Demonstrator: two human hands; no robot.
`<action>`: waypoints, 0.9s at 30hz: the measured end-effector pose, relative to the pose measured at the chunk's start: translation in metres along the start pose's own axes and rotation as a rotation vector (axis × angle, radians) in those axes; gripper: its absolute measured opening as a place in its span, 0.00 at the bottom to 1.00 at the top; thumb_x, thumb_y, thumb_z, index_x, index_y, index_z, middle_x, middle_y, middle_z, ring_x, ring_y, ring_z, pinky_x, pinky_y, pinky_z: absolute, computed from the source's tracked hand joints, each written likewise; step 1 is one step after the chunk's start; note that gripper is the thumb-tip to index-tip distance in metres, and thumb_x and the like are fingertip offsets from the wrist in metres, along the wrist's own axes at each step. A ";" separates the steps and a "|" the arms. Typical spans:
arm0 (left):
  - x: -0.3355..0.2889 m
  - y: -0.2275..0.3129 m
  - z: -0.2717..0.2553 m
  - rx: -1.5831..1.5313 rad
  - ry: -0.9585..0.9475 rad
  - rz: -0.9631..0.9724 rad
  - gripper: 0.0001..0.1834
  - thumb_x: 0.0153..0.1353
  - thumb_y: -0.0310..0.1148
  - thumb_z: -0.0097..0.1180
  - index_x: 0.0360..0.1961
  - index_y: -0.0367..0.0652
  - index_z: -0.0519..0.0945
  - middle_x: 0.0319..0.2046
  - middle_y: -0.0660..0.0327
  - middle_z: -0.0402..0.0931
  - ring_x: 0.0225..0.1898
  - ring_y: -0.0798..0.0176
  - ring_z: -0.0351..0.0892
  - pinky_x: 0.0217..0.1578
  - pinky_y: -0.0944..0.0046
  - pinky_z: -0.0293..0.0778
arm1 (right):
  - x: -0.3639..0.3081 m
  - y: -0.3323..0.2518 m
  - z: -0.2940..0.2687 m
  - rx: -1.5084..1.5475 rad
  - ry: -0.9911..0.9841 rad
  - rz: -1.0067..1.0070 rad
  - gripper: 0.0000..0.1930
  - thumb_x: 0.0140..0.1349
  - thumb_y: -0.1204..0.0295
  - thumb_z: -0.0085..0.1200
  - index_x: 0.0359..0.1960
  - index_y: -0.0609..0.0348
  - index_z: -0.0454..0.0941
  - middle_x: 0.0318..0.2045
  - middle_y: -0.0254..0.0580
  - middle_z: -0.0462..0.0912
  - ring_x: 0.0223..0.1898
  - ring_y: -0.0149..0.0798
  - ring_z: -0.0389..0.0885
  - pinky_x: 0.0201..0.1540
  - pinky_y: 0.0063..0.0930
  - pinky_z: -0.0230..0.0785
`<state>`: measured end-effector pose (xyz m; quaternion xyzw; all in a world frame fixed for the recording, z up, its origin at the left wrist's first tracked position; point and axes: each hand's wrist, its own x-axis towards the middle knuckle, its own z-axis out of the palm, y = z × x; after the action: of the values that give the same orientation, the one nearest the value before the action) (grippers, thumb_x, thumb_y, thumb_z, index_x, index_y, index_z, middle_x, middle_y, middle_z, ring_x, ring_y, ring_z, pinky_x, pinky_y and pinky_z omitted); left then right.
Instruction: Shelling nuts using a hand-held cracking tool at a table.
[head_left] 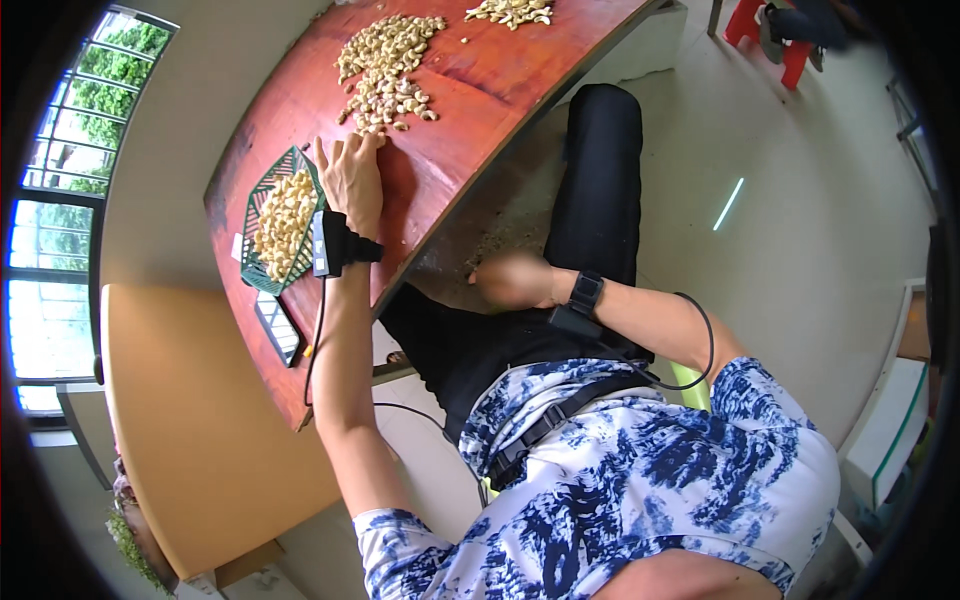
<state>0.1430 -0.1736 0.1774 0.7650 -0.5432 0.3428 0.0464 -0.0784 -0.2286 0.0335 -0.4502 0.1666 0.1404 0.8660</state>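
My left hand (352, 185) rests palm down on the reddish wooden table (440, 170), at the near edge of a loose pile of pale cashew nuts (385, 75). Its fingers are bent and somewhat apart, the little finger standing away from the others; no nut shows in them, though the fingertips are partly hidden. Just left of that hand is a green openwork plastic basket (262, 185) holding many cashew nuts (285, 225). Over my lap, below the table edge, hovers my right hand (515, 280), too blurred for its fingers to be made out.
A phone (278, 328) lies on the table below the basket. Another heap of cashew nuts (510, 10) is at the far edge. An orange-tan panel (200, 420) stands left of the table. Far right, a red stool (770, 45) is beside another person's legs. Cables run along my forearms.
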 end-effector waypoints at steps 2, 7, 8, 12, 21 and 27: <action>-0.003 -0.006 0.009 0.057 0.018 -0.053 0.09 0.54 0.29 0.49 0.36 0.47 0.78 0.32 0.61 0.76 0.40 0.58 0.75 0.59 0.48 0.55 | -0.003 -0.001 -0.001 0.007 -0.006 -0.003 0.17 0.67 0.63 0.36 0.46 0.63 0.70 0.18 0.31 0.68 0.13 0.21 0.60 0.11 0.15 0.50; -0.005 -0.003 0.012 -0.025 0.074 -0.113 0.11 0.57 0.35 0.51 0.40 0.45 0.78 0.35 0.58 0.77 0.41 0.57 0.75 0.59 0.46 0.53 | -0.004 0.000 0.000 0.008 0.002 -0.023 0.17 0.68 0.63 0.36 0.46 0.63 0.71 0.17 0.31 0.69 0.13 0.21 0.61 0.11 0.15 0.50; -0.002 -0.001 0.007 -0.054 0.072 -0.085 0.12 0.58 0.36 0.51 0.42 0.45 0.77 0.35 0.58 0.77 0.42 0.57 0.75 0.60 0.46 0.52 | -0.004 -0.002 0.000 -0.005 0.001 -0.029 0.17 0.68 0.62 0.36 0.46 0.64 0.70 0.16 0.31 0.67 0.13 0.21 0.59 0.12 0.16 0.50; 0.009 0.006 0.002 -0.131 0.054 0.022 0.16 0.59 0.40 0.52 0.45 0.44 0.76 0.38 0.59 0.77 0.44 0.59 0.75 0.61 0.46 0.51 | -0.003 0.002 -0.002 -0.016 -0.004 -0.036 0.17 0.68 0.62 0.37 0.46 0.65 0.70 0.16 0.31 0.67 0.12 0.21 0.59 0.12 0.16 0.51; 0.011 0.017 0.005 -0.386 0.056 0.004 0.07 0.55 0.34 0.57 0.32 0.44 0.79 0.31 0.62 0.79 0.35 0.61 0.77 0.63 0.52 0.51 | -0.002 0.006 0.001 0.071 -0.023 -0.014 0.16 0.67 0.63 0.38 0.44 0.61 0.73 0.17 0.31 0.70 0.14 0.22 0.63 0.12 0.16 0.51; -0.006 0.028 -0.004 -0.550 0.209 -0.128 0.06 0.50 0.29 0.61 0.31 0.44 0.78 0.28 0.61 0.78 0.32 0.57 0.78 0.35 0.60 0.72 | -0.002 0.001 0.001 -0.004 0.015 -0.046 0.16 0.66 0.64 0.38 0.43 0.63 0.73 0.16 0.31 0.70 0.13 0.22 0.62 0.12 0.16 0.50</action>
<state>0.1155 -0.1785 0.1682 0.7172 -0.5585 0.2561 0.3288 -0.0806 -0.2275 0.0338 -0.4567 0.1625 0.1174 0.8667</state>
